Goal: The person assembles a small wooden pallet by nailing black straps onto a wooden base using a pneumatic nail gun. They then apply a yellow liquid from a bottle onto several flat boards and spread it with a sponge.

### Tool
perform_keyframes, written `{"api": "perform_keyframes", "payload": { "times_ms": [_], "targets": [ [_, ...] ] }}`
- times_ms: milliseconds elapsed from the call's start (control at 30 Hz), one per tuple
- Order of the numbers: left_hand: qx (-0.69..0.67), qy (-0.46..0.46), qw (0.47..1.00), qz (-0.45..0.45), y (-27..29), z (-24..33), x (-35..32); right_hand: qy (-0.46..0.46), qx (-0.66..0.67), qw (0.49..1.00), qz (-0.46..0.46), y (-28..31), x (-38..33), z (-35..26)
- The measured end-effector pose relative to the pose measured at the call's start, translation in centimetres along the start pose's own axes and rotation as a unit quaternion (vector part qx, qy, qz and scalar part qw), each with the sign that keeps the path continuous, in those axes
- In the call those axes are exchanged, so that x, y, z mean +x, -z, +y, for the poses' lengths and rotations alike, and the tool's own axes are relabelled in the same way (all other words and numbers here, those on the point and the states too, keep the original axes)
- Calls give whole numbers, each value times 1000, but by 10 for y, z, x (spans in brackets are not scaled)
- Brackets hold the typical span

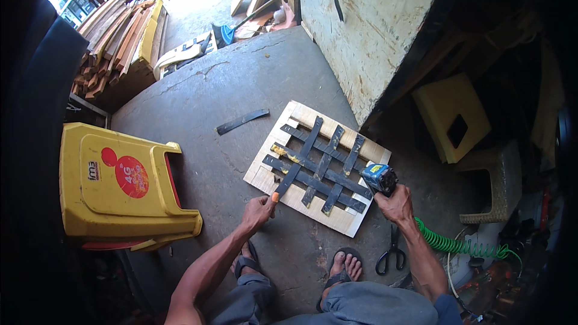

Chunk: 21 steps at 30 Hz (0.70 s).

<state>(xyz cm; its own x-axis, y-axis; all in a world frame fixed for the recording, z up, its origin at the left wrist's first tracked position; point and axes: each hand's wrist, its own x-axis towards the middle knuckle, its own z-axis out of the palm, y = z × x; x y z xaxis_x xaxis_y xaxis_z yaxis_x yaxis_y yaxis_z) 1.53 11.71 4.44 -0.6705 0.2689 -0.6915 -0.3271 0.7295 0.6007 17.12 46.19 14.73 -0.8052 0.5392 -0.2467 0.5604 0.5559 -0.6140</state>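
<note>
One strap (pixel 291 179), long axis far-right, seemingly pinched by left hand (pixel 259 212); right hand (pixel 395 204) clamped on blue tool (pixel 377 176).

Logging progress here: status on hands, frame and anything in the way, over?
Left hand at black strip; right hand gripping blue tool. More strips woven across wooden frame. Scissors on floor, off the frame.

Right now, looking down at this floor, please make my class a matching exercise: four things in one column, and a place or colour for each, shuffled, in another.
Things
1. handheld tool
2. scissors
3. loose black strip
4. coiled hose

Places and colours
A. green
B. on the floor, left of the wooden frame
C. in the right hand
D. on the floor beside the right foot

Pairs: 1-C, 2-D, 3-B, 4-A.
</note>
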Motion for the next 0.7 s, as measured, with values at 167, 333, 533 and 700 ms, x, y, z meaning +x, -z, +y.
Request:
{"api": "perform_keyframes", "payload": {
  "times_ms": [167,333,533,700],
  "targets": [
    [5,42,999,18,-3,-1,9,205,-63,963,-162,-22,28,-37],
    [40,-3,997,60,-7,-26,16,193,-82,932,-297,-81,57,-105],
    [-14,-21,999,46,-13,-19,11,159,-127,934,-293,-126,54,-118],
    [-18,-2,999,41,-11,-22,12,182,-173,930,-270,-142,53,-113]
  ]
}}
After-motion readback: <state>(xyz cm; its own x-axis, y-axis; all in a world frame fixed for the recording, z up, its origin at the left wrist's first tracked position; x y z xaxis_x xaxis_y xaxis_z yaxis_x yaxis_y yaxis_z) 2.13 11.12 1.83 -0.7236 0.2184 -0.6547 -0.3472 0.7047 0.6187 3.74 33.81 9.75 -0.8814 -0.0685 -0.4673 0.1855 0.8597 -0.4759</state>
